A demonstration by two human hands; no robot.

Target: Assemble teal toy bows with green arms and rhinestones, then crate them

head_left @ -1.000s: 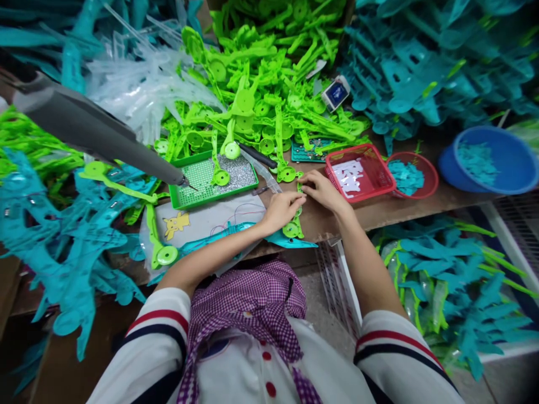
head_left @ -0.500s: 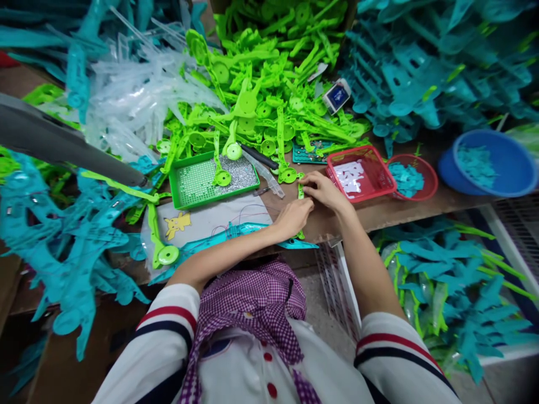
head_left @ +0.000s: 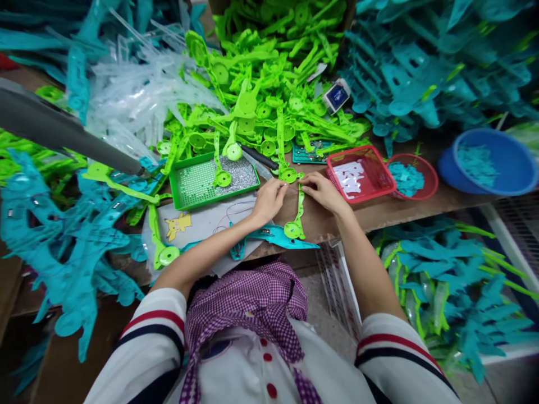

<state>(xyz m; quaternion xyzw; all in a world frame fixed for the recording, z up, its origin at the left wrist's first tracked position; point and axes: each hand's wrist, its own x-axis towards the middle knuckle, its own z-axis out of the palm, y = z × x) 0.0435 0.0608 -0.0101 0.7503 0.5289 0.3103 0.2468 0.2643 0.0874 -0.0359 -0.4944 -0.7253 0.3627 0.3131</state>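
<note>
Hands: both over the front edge of the wooden bench, close together, fingertips almost meeting.
Left hand: fingers curled, tips down on the bench just left of the green strip's top end. Cannot tell if it pinches anything.
Right hand: fingertips pinched on the top end of the green strip.
Green strip: narrow lime plastic arm with a round disc at its near end. Lies roughly front-to-back, disc at the bench's front edge, top end under the right fingertips.
Teal part: long flat piece along the front edge, just beside the strip's disc, partly overhanging.
Green tray: left of the hands, toward bench centre; perforated floor, silver bits piled in its right half, two green disc arms lying across it.
Sheet: pale sheet with a yellow cartoon figure, in front of the tray; thin red wires on it.
Red basket: right of the hands, white pieces inside.
Red bowl: touching the basket's right side, teal pieces inside.
Blue basin: right end of the bench, teal pieces inside.
Back edge: heap of green parts in the middle, teal parts right, clear plastic pieces left.
Grey arm: dark grey bar slanting in from the left edge, tip near the tray's left corner.
</note>
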